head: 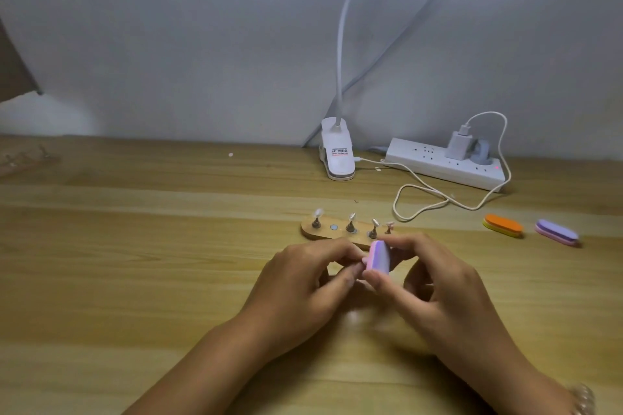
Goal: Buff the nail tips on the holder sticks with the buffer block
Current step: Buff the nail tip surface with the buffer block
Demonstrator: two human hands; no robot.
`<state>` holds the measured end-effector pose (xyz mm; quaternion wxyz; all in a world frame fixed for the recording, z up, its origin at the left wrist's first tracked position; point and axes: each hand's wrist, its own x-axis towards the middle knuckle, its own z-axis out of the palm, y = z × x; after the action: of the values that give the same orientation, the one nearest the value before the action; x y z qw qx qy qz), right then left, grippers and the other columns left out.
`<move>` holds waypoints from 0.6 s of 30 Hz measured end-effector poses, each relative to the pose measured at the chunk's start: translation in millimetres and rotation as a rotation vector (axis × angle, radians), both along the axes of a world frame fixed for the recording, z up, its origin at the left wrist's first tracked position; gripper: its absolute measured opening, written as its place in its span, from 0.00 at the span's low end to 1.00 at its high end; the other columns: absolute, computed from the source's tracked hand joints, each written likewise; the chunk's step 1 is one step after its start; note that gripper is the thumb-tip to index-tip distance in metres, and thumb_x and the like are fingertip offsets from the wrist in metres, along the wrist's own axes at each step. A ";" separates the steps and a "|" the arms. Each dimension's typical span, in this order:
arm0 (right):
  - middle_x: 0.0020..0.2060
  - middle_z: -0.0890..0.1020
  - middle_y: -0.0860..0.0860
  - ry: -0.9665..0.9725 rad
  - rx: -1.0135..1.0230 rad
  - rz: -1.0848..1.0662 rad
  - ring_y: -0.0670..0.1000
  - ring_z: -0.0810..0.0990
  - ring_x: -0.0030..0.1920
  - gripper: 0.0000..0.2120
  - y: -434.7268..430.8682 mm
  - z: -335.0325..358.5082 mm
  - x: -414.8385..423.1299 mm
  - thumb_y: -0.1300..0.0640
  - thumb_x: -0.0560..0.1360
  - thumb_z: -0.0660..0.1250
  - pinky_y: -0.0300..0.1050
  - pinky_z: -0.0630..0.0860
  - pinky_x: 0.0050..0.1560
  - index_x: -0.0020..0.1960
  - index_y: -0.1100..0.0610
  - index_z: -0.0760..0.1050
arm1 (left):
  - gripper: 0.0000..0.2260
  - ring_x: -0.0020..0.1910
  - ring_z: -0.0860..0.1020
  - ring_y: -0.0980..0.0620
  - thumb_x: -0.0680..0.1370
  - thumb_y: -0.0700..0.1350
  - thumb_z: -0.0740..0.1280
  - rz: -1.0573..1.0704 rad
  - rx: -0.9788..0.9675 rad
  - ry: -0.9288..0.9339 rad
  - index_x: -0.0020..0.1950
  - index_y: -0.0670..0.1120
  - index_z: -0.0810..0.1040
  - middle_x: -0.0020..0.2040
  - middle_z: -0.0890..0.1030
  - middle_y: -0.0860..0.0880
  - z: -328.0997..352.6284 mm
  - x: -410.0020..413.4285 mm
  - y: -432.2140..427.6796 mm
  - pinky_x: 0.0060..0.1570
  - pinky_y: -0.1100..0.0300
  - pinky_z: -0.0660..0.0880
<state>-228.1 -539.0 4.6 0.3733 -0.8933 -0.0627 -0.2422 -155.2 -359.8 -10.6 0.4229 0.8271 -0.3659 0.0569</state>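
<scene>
A pink and purple buffer block (378,257) stands on edge between my hands, pinched by the thumb and fingers of my right hand (435,286). My left hand (303,283) has its fingers curled and pinched together against the block's left face; what it holds there is hidden. Just behind my hands lies a wooden holder base (323,232) with several short metal sticks, each carrying a clear nail tip (318,213). One socket (334,227) on the base has no stick in it.
An orange and yellow buffer block (503,225) and a second purple and pink one (557,232) lie at the right. A white clip lamp (337,153), a power strip (445,163) and a looping white cable (421,202) sit at the back by the wall.
</scene>
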 end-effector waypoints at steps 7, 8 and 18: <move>0.42 0.80 0.39 0.000 0.001 0.028 0.48 0.76 0.30 0.17 3.8 0.5 -0.8 0.35 0.70 0.69 0.44 0.75 0.31 0.51 0.45 0.77 | 0.07 0.31 0.73 0.66 0.77 0.48 0.66 -0.008 0.015 -0.012 0.53 0.56 0.82 0.42 0.81 0.65 0.8 -1.1 0.7 0.33 0.72 0.62; 0.41 0.81 0.40 0.019 0.046 0.002 0.48 0.76 0.30 0.17 -0.3 0.1 0.8 0.35 0.70 0.69 0.44 0.73 0.32 0.49 0.45 0.77 | 0.07 0.31 0.73 0.68 0.78 0.48 0.67 -0.010 0.011 -0.022 0.52 0.56 0.83 0.41 0.79 0.66 1.5 -1.9 0.5 0.32 0.74 0.62; 0.42 0.79 0.39 -0.002 -0.076 -0.041 0.46 0.77 0.33 0.19 0.0 1.1 0.6 0.32 0.69 0.63 0.46 0.75 0.34 0.51 0.44 0.76 | 0.06 0.31 0.74 0.59 0.78 0.50 0.65 -0.004 0.020 0.012 0.51 0.56 0.81 0.44 0.81 0.63 2.7 -2.0 1.0 0.33 0.65 0.65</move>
<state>-227.5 -539.1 5.7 0.3339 -0.9077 -0.0541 -0.2482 -157.2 -358.8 -7.9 0.4171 0.8308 -0.3656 0.0474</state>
